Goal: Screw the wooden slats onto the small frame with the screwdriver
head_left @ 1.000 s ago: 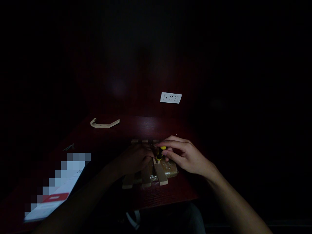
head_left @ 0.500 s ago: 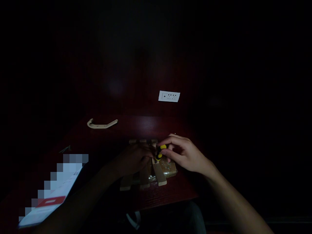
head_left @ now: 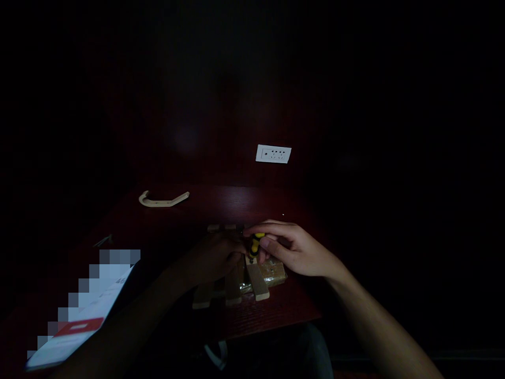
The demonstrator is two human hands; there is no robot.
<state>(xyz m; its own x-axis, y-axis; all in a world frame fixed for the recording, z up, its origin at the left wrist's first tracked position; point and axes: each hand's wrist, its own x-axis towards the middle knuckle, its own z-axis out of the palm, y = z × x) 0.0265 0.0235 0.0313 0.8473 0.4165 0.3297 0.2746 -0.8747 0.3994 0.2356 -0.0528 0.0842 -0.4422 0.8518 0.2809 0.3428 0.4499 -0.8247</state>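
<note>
A short yellow and black screwdriver (head_left: 256, 245) stands tilted over a pale wooden slat (head_left: 258, 283), its lower end close to a dark screw head. My right hand (head_left: 290, 246) grips the screwdriver's handle between thumb and fingers. In dim light, my left hand (head_left: 219, 255) lies over the slats, its fingertips beside the screwdriver; what it presses or holds is too dark to make out. Several slats lie side by side, and under them is a brown block wrapped in clear film (head_left: 275, 272).
On the dark red table (head_left: 236, 202), a curved wooden piece (head_left: 163, 202) lies at the back left. A printed sheet (head_left: 84, 326) is at the left front. A white socket plate (head_left: 273, 153) is on the wall behind. The table's front edge runs below the slats.
My right hand has shifted slightly left, and its index finger now reaches over the screwdriver's top. The screwdriver stands more upright. My left hand has barely moved.
</note>
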